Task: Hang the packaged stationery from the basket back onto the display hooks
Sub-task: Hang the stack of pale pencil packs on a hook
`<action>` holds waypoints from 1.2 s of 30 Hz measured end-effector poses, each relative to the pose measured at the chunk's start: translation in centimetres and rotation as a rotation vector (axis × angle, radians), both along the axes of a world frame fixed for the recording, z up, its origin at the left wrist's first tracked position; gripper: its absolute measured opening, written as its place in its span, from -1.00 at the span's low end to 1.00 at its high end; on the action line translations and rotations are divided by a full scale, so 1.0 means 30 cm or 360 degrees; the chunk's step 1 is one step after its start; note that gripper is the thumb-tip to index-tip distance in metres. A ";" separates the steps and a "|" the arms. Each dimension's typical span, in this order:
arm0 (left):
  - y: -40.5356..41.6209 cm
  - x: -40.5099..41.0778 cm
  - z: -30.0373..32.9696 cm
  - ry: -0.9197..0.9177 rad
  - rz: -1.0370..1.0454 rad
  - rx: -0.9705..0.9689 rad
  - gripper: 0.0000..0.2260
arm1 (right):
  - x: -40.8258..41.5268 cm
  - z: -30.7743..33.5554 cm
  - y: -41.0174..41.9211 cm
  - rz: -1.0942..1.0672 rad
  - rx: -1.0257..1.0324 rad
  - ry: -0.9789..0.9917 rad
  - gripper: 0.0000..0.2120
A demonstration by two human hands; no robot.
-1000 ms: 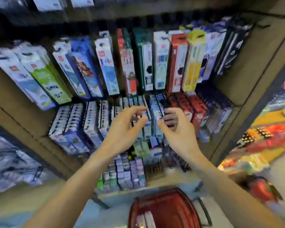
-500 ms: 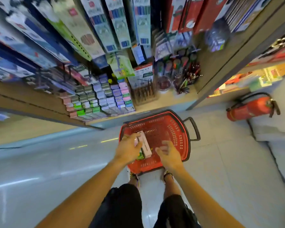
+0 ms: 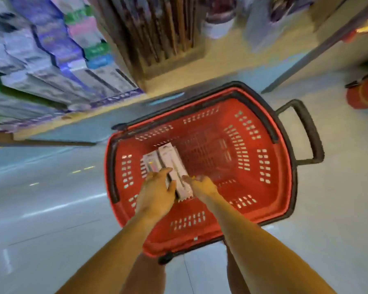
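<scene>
A red plastic basket [image 3: 261, 158] with a black rim and handle stands on the floor below me. Inside it, at the left, lie long white stationery packs [image 3: 170, 158], with a second pack [image 3: 149, 164] beside the upper one. My left hand [image 3: 157, 194] grips the left edge of the upper white pack. My right hand [image 3: 202, 185] touches its right side, fingers curled against it. Both hands are inside the basket. The display hooks are out of view.
Stacked boxed stationery [image 3: 51, 66] fills the low shelf at the upper left. A brown pencil holder [image 3: 157, 39] stands on the shelf behind the basket. A red fire extinguisher [image 3: 363, 96] lies at the right edge. Pale tiled floor [image 3: 40, 209] surrounds the basket.
My hands have left the hanging packs on the display and dropped into the basket. My view has tipped down and closer to the basket, and both hands now close on a white pack.
</scene>
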State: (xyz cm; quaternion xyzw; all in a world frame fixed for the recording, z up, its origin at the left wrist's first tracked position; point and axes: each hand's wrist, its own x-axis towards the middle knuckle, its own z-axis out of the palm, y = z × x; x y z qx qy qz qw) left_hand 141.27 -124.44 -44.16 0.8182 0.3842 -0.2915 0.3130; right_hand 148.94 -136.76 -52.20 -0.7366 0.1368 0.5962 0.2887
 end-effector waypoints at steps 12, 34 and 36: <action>0.046 -0.048 -0.463 0.0042 -0.0024 0.0052 -0.58 | -0.028 -0.556 0.111 0.0026 0.0231 0.0201 0.14; 0.069 -0.066 -0.384 0.0076 0.0160 -0.0059 -0.51 | -0.036 -0.427 0.096 -0.0144 0.0293 -0.0083 -0.23; 0.072 -0.066 -0.320 0.0015 0.0210 -0.0054 -0.55 | -0.024 -0.349 0.067 -0.0224 0.0314 -0.0080 -0.32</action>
